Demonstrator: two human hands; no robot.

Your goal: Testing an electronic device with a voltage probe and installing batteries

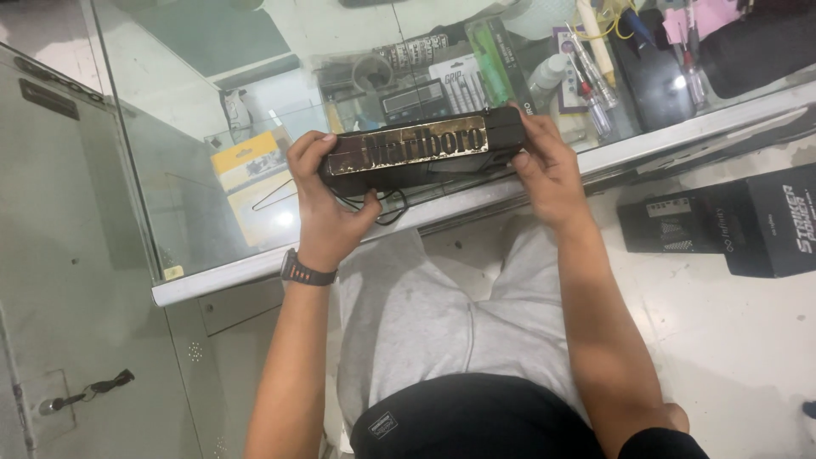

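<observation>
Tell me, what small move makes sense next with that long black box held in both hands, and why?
Probably lower the long black box flat onto the glass counter right under it. The left hand and right hand grip its two ends above the counter's edge, and a thin black cord dangles loose beneath. Resting it would likely free one hand for the cord.

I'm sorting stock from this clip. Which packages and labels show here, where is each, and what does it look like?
Long box: dark with a gold panel, held between left hand and right hand.
Yellow card pack: flat, inside the glass case.
Two black cartons: on the floor at right, white print.
</observation>
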